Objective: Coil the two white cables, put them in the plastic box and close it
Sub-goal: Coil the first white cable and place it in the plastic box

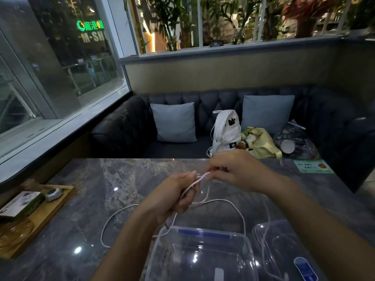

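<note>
Box (203, 229) sits open just under the wrists, lid (288, 246) off to its R. White cable (199, 179) trails loose on table (101, 179) btwn box and hands. L hand (176, 197) grips gathered strands; R hand (233, 171) pinches same cable just beyond. Backpack (225, 132) way past them.
</note>
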Demonstrator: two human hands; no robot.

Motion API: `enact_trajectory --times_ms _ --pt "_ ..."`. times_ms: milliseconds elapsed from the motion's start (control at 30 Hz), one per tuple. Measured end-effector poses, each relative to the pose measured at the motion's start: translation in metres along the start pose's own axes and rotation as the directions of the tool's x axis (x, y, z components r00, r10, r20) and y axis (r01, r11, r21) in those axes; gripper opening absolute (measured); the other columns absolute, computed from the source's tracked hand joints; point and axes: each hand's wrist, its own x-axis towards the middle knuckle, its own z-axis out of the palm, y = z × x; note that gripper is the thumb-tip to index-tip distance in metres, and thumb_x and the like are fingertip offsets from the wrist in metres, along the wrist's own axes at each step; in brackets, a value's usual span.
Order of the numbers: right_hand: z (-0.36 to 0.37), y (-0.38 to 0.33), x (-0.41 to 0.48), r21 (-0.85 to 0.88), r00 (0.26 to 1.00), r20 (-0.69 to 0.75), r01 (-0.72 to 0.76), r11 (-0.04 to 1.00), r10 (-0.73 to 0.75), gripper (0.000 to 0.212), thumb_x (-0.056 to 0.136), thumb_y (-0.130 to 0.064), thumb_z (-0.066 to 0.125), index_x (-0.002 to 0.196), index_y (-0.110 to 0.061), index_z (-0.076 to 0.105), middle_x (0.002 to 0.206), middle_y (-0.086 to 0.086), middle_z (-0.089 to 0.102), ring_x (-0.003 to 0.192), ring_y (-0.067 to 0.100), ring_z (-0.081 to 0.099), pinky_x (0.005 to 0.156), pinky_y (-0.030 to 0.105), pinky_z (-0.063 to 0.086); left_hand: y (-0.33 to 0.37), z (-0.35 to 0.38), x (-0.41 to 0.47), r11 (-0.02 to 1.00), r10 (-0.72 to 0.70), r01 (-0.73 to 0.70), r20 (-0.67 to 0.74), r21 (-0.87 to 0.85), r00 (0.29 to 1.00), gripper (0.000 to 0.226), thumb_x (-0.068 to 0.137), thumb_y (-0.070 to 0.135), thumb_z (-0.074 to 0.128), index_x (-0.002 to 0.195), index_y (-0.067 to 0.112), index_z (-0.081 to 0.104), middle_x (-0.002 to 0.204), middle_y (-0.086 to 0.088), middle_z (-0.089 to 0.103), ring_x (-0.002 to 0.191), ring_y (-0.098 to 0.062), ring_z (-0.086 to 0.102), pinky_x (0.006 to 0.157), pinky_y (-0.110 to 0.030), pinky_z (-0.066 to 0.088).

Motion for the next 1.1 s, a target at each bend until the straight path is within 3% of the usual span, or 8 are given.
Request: enact_trajectory --times_ms 100,200,333,533,733,867,967,1100 --pt "0.000 0.005 -0.002 0.104 0.996 -0.089 -0.023 0.994 0.032 0.015 0.077 -0.025 0.071 0.077 -0.011 0.073 0.067 0.002 0.067 0.061 0.011 0.058 0.059 0.032 0.048 -0.001 -0.005 -0.002 0.992 -0.034 0.044 0.091 -0.116 0.995 0.037 0.090 0.034 0.039 0.063 0.013 0.052 0.031 0.004 0.030 0.029 -0.007 0.017 0.036 -0.018 0.012" --pt "0.009 0.005 0.000 0.197 0.987 -0.121 -0.080 0.977 0.106 0.014 0.075 -0.025 0.072 0.075 -0.012 0.074 0.063 -0.010 0.064 0.059 -0.001 0.056 0.059 0.013 0.041 -0.002 -0.004 -0.001 0.974 -0.037 0.076 0.184 -0.212 0.982 0.035 0.087 0.038 0.042 0.061 0.016 0.053 0.035 0.009 0.029 0.030 -0.004 0.020 0.035 -0.015 0.015" --pt "0.019 0.009 0.001 0.401 0.967 -0.075 -0.194 0.895 0.243 0.009 0.078 -0.019 0.071 0.083 -0.014 0.075 0.069 -0.016 0.065 0.066 -0.007 0.057 0.063 0.006 0.039 -0.007 -0.005 0.001 0.937 -0.016 0.087 0.209 -0.337 0.978 0.031 0.087 0.034 0.048 0.061 0.018 0.051 0.038 0.011 0.033 0.031 0.000 0.024 0.032 -0.013 0.019" --pt "0.036 0.005 -0.009 0.850 0.941 0.205 -0.308 0.428 0.270 0.041 0.075 -0.018 0.072 0.114 -0.012 0.060 0.108 0.021 0.066 0.103 0.030 0.063 0.085 0.039 0.049 -0.003 -0.010 -0.001 0.773 0.114 0.068 0.243 -0.631 0.963 0.030 0.067 0.028 0.078 0.057 0.016 0.053 0.038 0.010 0.019 0.033 -0.007 0.011 0.034 -0.017 0.013" --pt "0.061 -0.011 -0.010 0.845 0.845 0.349 -0.471 0.255 0.404 0.016 0.079 -0.016 0.067 0.080 -0.002 0.061 0.060 0.006 0.069 0.051 0.017 0.065 0.052 0.027 0.055 -0.002 -0.001 0.002 0.695 0.191 -0.042 0.128 -0.717 0.973 0.044 0.092 0.029 0.031 0.055 0.018 0.053 0.039 0.009 0.016 0.034 -0.007 0.011 0.035 -0.018 0.012" --pt "0.063 -0.013 -0.012 0.836 0.838 0.311 -0.465 0.290 0.448 0.025 0.087 -0.004 0.056 0.063 -0.005 0.058 0.043 -0.002 0.060 0.032 0.009 0.051 0.034 0.017 0.042 0.000 0.003 0.002 0.692 0.173 -0.068 0.074 -0.719 0.982 0.044 0.091 0.029 0.029 0.053 0.018 0.050 0.039 0.008 0.015 0.034 -0.007 0.009 0.034 -0.018 0.011" --pt "0.056 -0.009 -0.014 0.768 0.839 0.308 -0.498 0.402 0.450 0.034 0.085 0.001 0.055 0.053 -0.010 0.055 0.038 -0.004 0.054 0.027 0.007 0.040 0.030 0.015 0.031 0.001 0.003 -0.001 0.728 0.151 -0.084 0.039 -0.681 0.988 0.041 0.088 0.026 0.034 0.049 0.018 0.045 0.039 0.008 0.013 0.035 -0.009 0.008 0.036 -0.019 0.013" --pt "0.055 -0.001 -0.019 0.742 0.827 0.355 -0.533 0.407 0.436 0.034 0.083 0.000 0.057 0.051 -0.013 0.056 0.039 -0.004 0.051 0.029 0.005 0.032 0.033 0.016 0.022 0.001 0.007 -0.004 0.744 0.119 -0.087 0.003 -0.662 0.993 0.041 0.084 0.024 0.038 0.043 0.019 0.038 0.035 0.008 0.015 0.036 -0.010 0.007 0.036 -0.020 0.016"
